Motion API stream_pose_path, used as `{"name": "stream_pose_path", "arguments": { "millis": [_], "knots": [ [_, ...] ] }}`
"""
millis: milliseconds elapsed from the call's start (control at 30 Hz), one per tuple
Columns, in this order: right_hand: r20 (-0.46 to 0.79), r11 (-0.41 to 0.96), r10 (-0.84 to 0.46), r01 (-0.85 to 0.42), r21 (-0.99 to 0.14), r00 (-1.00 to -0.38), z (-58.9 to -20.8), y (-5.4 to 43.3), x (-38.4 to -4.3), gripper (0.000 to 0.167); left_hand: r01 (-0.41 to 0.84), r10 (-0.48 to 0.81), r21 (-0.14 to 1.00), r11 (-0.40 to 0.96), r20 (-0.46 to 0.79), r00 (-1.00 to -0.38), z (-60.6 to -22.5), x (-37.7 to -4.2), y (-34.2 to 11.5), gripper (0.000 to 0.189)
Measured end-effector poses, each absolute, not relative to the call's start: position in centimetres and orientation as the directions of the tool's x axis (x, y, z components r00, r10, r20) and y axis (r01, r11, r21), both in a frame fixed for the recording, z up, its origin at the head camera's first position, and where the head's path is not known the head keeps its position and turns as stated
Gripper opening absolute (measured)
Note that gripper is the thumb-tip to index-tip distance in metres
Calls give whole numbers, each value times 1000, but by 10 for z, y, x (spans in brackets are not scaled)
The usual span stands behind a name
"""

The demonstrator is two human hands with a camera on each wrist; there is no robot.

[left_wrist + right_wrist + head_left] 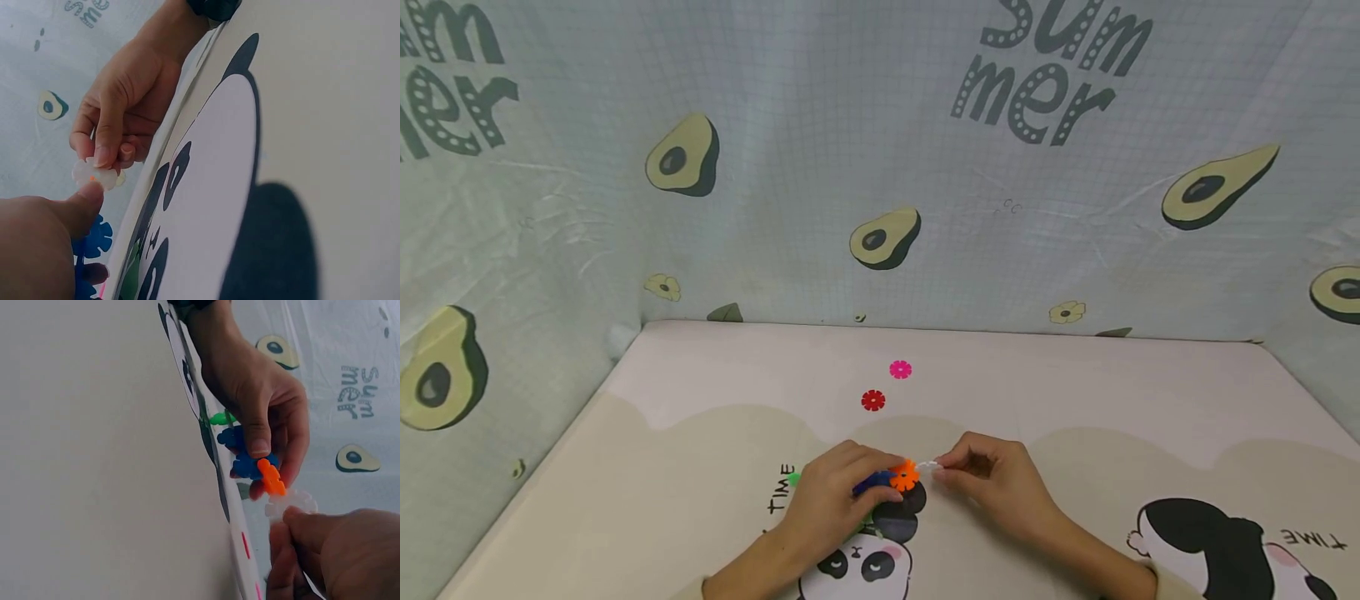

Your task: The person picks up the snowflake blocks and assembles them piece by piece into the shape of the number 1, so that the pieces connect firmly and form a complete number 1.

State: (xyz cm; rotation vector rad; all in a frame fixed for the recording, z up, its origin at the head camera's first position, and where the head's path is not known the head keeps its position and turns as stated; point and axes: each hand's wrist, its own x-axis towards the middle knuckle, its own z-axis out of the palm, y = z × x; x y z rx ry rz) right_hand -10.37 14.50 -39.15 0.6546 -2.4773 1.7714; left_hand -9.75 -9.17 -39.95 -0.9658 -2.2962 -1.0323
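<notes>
My left hand (835, 487) grips a joined piece of blue snowflake discs (247, 466), fingers on one side and thumb on the other. An orange snowflake disc (906, 475) stands at the right end of the blue ones. Between thumb and fingertips, my right hand (1003, 483) pinches a white translucent snowflake disc (301, 501). The white disc's edge meets the orange disc's rim in the right wrist view. A green snowflake disc (221, 419) shows beyond the blue discs, mostly hidden behind my left hand in the head view.
A red snowflake disc (873, 400) and a pink one (901, 369) lie flat on the table beyond my hands. The tabletop (700, 517) has printed panda figures. A curtain (790, 167) with avocado prints rises behind the table and along its sides.
</notes>
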Motion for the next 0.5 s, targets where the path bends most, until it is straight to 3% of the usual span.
{"name": "stream_pose_path", "arguments": {
  "millis": [200, 500],
  "knots": [
    [267, 242, -361, -366, -899, -894, -393, 142, -102, 10, 727, 413, 476, 495, 607, -679, -398, -97, -91, 37],
    [258, 232, -375, -359, -904, -890, -394, 141, -100, 10, 755, 416, 453, 475, 640, -646, -398, -99, -91, 35]
  ]
}}
